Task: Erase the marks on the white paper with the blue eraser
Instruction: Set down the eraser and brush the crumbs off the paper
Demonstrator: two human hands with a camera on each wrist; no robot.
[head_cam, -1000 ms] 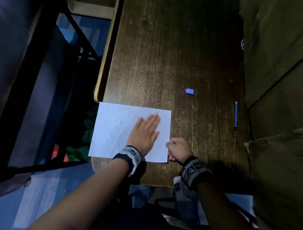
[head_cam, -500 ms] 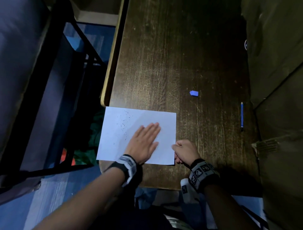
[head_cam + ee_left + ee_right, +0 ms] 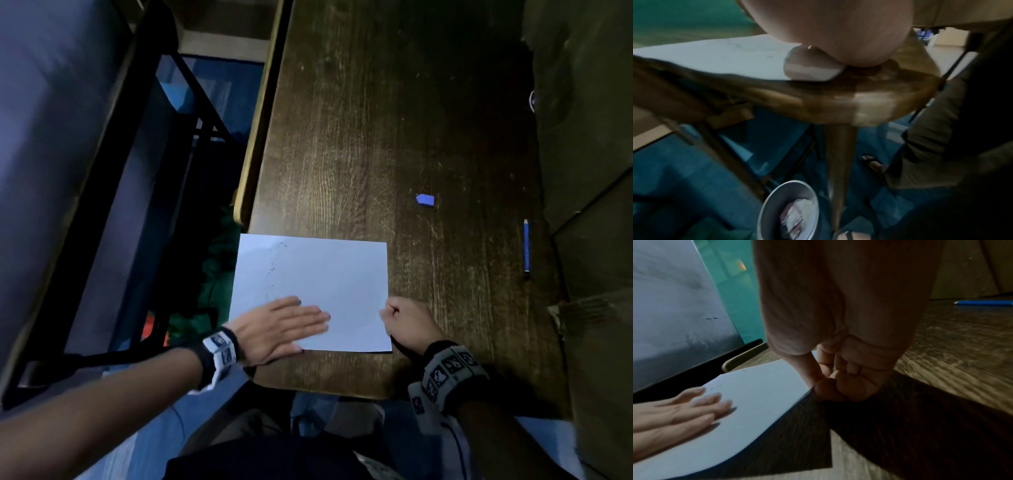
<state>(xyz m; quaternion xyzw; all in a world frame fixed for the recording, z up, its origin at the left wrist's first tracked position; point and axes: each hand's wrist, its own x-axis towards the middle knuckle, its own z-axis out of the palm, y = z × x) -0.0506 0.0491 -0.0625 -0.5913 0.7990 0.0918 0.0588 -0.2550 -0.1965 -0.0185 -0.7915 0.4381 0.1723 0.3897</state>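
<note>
The white paper [image 3: 329, 274] lies at the near left corner of the wooden table [image 3: 376, 120], with faint dark specks [image 3: 274, 267] near its left side. My left hand [image 3: 301, 320] lies flat on the paper's near left part, fingers straight and pointing right; it also shows in the right wrist view [image 3: 694, 407]. My right hand [image 3: 400, 320] is curled at the paper's right edge, thumb and fingers [image 3: 830, 386] pinching that edge. The blue eraser [image 3: 425, 200] lies alone on the table beyond the paper, away from both hands.
A blue pencil [image 3: 526, 245] lies near the table's right side. Olive fabric [image 3: 589, 137] borders the table on the right. A black chair frame [image 3: 154, 171] stands off the left edge. Under the table sits a round bin [image 3: 787, 211].
My left hand has slid from the paper's middle toward its near left corner and turned to point right. The specks now sit in a narrower band at the left. The right hand stays.
</note>
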